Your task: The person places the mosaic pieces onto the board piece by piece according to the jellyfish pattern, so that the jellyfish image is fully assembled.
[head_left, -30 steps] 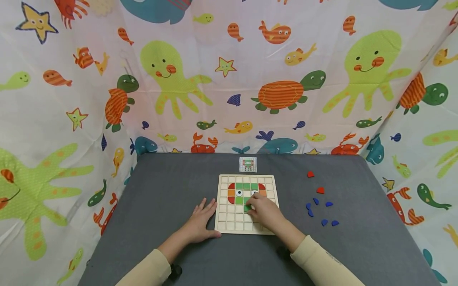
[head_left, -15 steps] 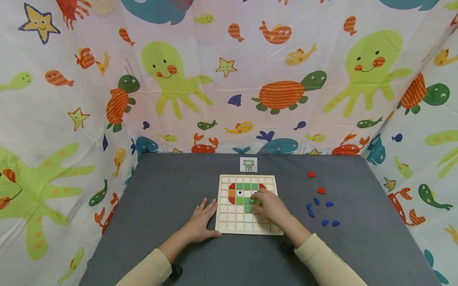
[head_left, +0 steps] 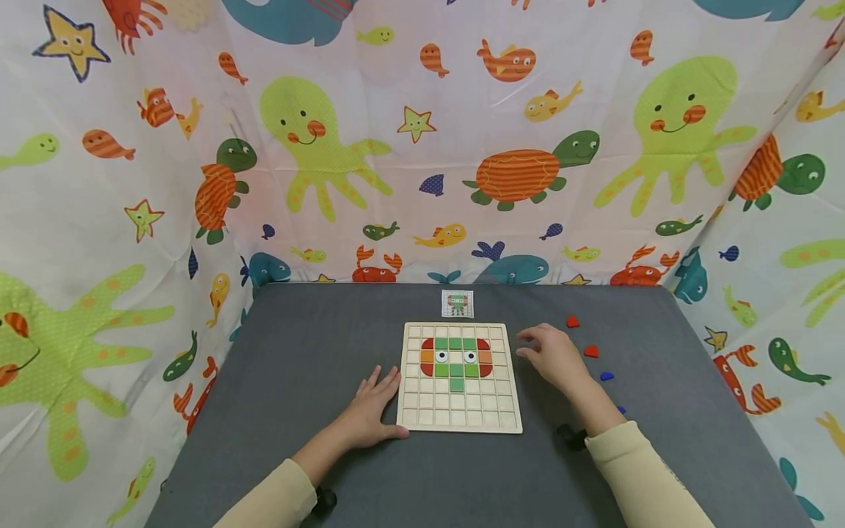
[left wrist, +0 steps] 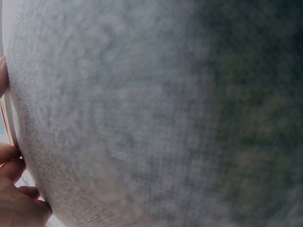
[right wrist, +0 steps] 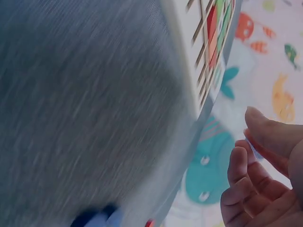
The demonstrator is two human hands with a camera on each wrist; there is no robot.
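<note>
Sea-animal curtain (head_left: 422, 88) behind grey bench (head_left: 323, 330) | wooden grid board (head_left: 488, 418) mid-bench, coloured tiles (head_left: 456, 370) set in it | left hand (head_left: 363, 418) spread, touching board's left edge | right hand (head_left: 557, 358) loosely curved, thumb apart from fingers, just right of board | red pieces (head_left: 591, 352), blue pieces (head_left: 606, 376) farther right | picture card (head_left: 458, 303) at far side

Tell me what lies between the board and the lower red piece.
In the head view, the right hand lies between the board and that red piece.
</note>
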